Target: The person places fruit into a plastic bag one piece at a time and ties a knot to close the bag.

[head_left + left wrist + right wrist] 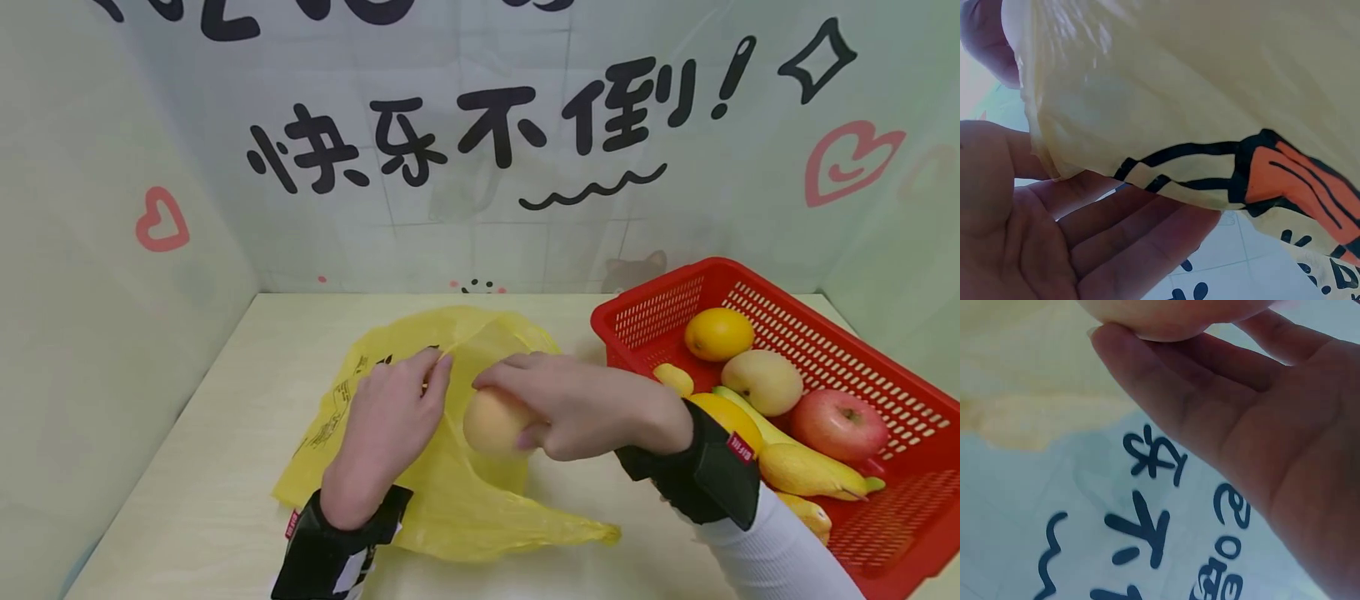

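A thin yellow plastic bag [468, 508] with dark print lies on the table, its mouth held apart. My left hand [393, 412] pinches the bag's rim between thumb and fingers. In the left wrist view, the bag film [1147, 81] hangs over the fingers of the left hand [1097, 231]. With curled fingers my right hand [577, 404] grips a pale round fruit [495, 421] over the bag's mouth. Only the underside of that fruit [1179, 319] shows in the right wrist view, against the fingertips of the right hand [1241, 412].
At the right stands a red perforated basket [930, 500]. Inside are an orange-yellow lemon-like fruit [718, 334], another pale round fruit [762, 382], a red apple [840, 425], a banana [757, 421] and other yellow produce. A printed sheet [480, 242] rises behind the table [210, 450].
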The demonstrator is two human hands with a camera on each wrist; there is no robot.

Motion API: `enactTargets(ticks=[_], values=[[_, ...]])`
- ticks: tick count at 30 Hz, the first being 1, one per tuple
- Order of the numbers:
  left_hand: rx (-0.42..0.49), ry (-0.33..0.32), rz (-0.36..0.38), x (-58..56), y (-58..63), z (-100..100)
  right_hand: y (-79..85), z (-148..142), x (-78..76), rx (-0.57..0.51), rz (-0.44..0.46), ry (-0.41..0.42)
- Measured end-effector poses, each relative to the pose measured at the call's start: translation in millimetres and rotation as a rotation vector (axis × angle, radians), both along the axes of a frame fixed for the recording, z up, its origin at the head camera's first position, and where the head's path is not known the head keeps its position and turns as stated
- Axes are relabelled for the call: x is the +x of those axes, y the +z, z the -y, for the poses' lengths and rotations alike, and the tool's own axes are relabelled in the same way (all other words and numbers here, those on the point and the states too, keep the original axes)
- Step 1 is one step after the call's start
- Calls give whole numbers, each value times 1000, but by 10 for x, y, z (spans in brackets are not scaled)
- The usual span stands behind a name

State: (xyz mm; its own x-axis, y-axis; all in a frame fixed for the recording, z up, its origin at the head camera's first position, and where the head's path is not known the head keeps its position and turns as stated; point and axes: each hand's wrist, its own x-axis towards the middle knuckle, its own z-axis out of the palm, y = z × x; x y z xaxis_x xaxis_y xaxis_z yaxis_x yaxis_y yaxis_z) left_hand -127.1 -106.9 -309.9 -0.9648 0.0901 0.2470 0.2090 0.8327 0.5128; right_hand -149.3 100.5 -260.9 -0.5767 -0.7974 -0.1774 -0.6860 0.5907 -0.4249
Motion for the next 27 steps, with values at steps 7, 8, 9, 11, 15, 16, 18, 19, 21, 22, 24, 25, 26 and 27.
enactTargets(ticks=[7, 8, 9, 11, 15, 16, 18, 19, 21, 22, 24, 25, 26, 27], values=[[-8, 16, -29, 22, 6, -20, -255, 243, -66, 12, -3, 48], [-11, 18, -36, 25, 6, -25, -300, 275, -84, 13, -3, 53], [-13, 17, -42, 29, 6, -28, -345, 305, -103, 10, 0, 59], [-16, 13, -52, 37, 6, -37, -439, 354, -145, -1, 0, 78], [-9, 4, -66, 46, 6, -57, -590, 424, -208, -46, -2, 105], [-7, 4, -70, 47, 5, -62, -624, 439, -220, -64, -7, 113], [-3, 3, -78, 47, 0, -70, -687, 468, -238, -97, -17, 130], [0, 3, -81, 47, -2, -73, -719, 484, -245, -113, -22, 141], [3, 3, -85, 47, -6, -79, -780, 511, -252, -148, -41, 170], [4, 3, -86, 47, -8, -81, -809, 526, -253, -167, -40, 182], [8, 2, -86, 47, -9, -84, -868, 560, -254, -214, -22, 207], [11, 2, -85, 49, -9, -86, -896, 578, -253, -233, -8, 215], [11, 1, -83, 50, -11, -87, -928, 589, -254, -258, 9, 227], [13, 0, -81, 52, -12, -89, -959, 602, -256, -280, 29, 235]])
